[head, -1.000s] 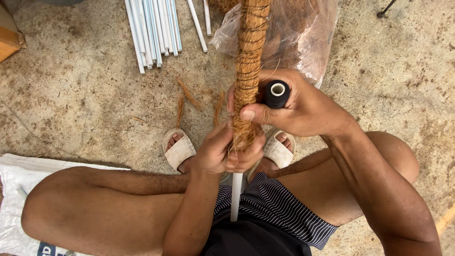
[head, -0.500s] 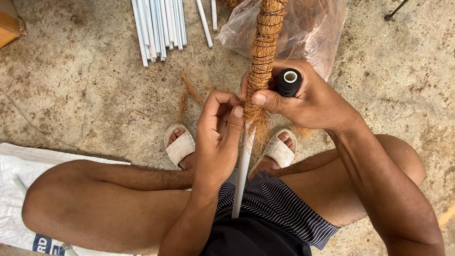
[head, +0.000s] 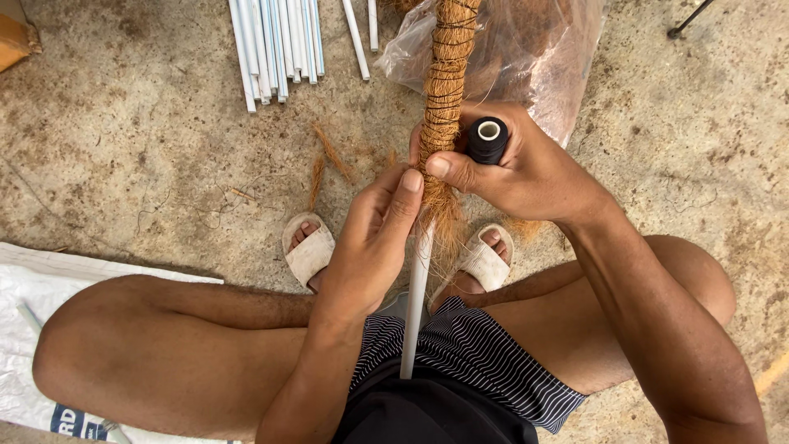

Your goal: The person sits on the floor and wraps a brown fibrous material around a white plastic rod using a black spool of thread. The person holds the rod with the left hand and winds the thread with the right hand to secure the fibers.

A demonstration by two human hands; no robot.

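Sliding up from the fibre's frayed end, the left hand [head: 374,238] pinches loose coir against the stiff, light white pipe [head: 415,304], while the right hand [head: 526,168] clenches the coir-wrapped section [head: 444,82] and black thread spool [head: 487,140].

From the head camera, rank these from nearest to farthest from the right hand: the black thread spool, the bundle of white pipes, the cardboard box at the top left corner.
1. Black thread spool: held in the right hand itself.
2. Bundle of white pipes: on the ground, up and to the left.
3. Cardboard box: at the far left edge, beyond the pipes.
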